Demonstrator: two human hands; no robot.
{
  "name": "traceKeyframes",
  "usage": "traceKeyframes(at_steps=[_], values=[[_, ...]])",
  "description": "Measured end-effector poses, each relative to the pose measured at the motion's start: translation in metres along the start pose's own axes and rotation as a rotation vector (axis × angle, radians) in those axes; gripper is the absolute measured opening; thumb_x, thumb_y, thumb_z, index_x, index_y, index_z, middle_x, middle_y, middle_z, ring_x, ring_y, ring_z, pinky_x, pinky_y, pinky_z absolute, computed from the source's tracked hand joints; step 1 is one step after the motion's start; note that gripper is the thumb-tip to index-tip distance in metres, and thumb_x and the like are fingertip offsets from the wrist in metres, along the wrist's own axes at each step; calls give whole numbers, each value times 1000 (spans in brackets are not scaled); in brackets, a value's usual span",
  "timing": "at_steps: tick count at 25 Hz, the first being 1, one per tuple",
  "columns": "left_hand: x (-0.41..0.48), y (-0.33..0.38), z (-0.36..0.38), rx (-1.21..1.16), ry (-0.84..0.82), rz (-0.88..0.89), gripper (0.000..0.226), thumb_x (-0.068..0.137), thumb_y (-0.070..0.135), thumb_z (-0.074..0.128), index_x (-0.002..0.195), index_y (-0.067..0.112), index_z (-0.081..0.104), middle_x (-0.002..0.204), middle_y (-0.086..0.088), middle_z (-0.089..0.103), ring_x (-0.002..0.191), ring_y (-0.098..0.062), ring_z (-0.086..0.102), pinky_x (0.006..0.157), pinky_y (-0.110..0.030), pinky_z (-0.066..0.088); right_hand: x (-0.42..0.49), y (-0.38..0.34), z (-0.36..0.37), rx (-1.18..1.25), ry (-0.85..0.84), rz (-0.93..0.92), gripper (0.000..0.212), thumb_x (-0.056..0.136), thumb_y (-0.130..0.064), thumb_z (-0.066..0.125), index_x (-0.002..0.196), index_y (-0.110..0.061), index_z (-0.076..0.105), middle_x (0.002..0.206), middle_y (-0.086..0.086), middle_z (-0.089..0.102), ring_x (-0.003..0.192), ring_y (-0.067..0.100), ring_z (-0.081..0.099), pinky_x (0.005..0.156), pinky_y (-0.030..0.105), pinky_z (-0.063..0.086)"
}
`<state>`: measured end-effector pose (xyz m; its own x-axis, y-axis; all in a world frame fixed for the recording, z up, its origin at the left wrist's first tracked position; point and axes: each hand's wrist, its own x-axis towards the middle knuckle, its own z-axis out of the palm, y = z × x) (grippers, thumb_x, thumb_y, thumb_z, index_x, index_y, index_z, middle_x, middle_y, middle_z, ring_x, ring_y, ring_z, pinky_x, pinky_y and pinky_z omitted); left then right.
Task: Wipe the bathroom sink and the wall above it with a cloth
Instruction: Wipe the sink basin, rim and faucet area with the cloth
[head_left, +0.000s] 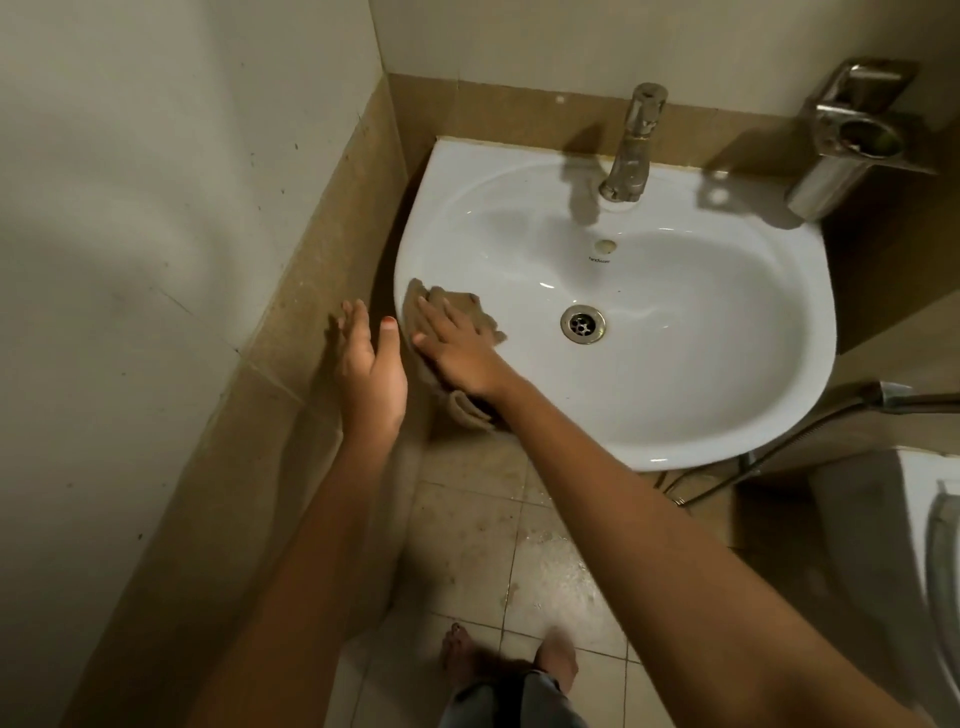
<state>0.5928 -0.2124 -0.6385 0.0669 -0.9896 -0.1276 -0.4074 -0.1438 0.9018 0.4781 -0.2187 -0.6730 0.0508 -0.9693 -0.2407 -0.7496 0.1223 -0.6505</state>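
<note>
1. Head view: the white sink (675, 364) fills the centre, its tap (631, 150) at 12 o'clock and its drain (583, 323) near the bowl's middle.
2. At the sink's 9 o'clock rim lies the brown cloth (457, 306), partly draped over the outer edge.
3. Right hand (457, 348) presses flat on the cloth, fingers spread, gripping nothing.
4. Left hand (371, 371) hovers just beside the rim at 9 o'clock, fingers loosely spread and empty, thumb near the sink edge.
5. Wall (571, 36) above the sink rises at 12 o'clock; a metal holder (852, 140) is mounted at 2 o'clock.
6. Bare feet stand on the tiled floor (545, 561) at 6 o'clock.
</note>
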Motion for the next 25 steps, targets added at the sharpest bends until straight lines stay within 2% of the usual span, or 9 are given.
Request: traceKeyframes(at_steps=[2, 4, 8, 10, 12, 14, 19, 23, 25], values=[[-7, 5, -2, 36, 11, 15, 52, 99, 32, 36, 148, 18, 22, 158, -3, 16, 147, -18, 10, 120, -41, 15, -9, -10, 12, -34, 65, -28, 54, 100, -40, 29, 151, -25, 17, 159, 9, 13, 146, 29, 7, 114, 56, 9], [-18, 10, 2, 124, 12, 58, 53, 99, 32, 35, 148, 18, 20, 158, -3, 13, 147, -17, 7, 120, -41, 13, -24, -5, 19, -158, 66, -17, 58, 96, -48, 26, 149, -27, 18, 155, 12, 23, 141, 38, 22, 108, 61, 28], [-47, 17, 35, 191, -142, 153, 55, 100, 31, 34, 149, 18, 13, 159, 1, 3, 147, -16, -3, 119, -36, 3, -67, 16, 2, -193, 82, 61, 50, 95, -42, 36, 142, -23, 35, 142, 11, 43, 127, 39, 40, 92, 52, 44], [-60, 18, 59, 254, -268, 204, 56, 100, 31, 31, 149, 18, 9, 159, 2, -2, 146, -15, -9, 117, -31, -4, -82, 43, -12, -188, -19, 209, 50, 93, -48, 30, 132, -24, 50, 134, 8, 52, 122, 34, 48, 94, 52, 43], [-69, 19, 83, 320, -394, 228, 55, 101, 30, 29, 150, 14, 8, 159, 0, -5, 146, -15, -11, 116, -30, -8, -91, 72, -30, -224, -170, 391, 65, 85, -60, 21, 132, -27, 51, 142, 6, 48, 130, 32, 41, 102, 59, 33], [-80, 22, 105, 366, -503, 223, 55, 101, 29, 27, 150, 10, 7, 159, -4, -6, 146, -16, -12, 118, -33, -8, -104, 98, -48, -332, -236, 533, 64, 86, -58, 24, 133, -22, 50, 144, 8, 45, 133, 33, 35, 103, 61, 27], [-106, 31, 142, 527, -667, 253, 56, 102, 30, 23, 149, 5, 6, 159, -11, -5, 146, -23, -11, 118, -38, -6, -141, 131, -92, -652, -131, 692, 42, 92, -38, 33, 117, -16, 59, 132, 9, 53, 129, 30, 37, 105, 58, 25], [-112, 31, 155, 876, -771, 324, 52, 101, 27, 23, 146, 0, 21, 158, -16, 8, 147, -30, -2, 118, -45, -2, -151, 139, -98, -721, -36, 702, 42, 90, -38, 32, 107, -18, 64, 129, 5, 56, 132, 28, 33, 107, 58, 19], [-107, 33, 152, 977, -744, 317, 53, 100, 25, 23, 146, -1, 18, 158, -16, 7, 147, -30, -2, 118, -45, -2, -147, 139, -96, -714, -86, 679, 46, 89, -38, 30, 115, -17, 61, 133, 5, 53, 134, 30, 30, 107, 59, 18]])
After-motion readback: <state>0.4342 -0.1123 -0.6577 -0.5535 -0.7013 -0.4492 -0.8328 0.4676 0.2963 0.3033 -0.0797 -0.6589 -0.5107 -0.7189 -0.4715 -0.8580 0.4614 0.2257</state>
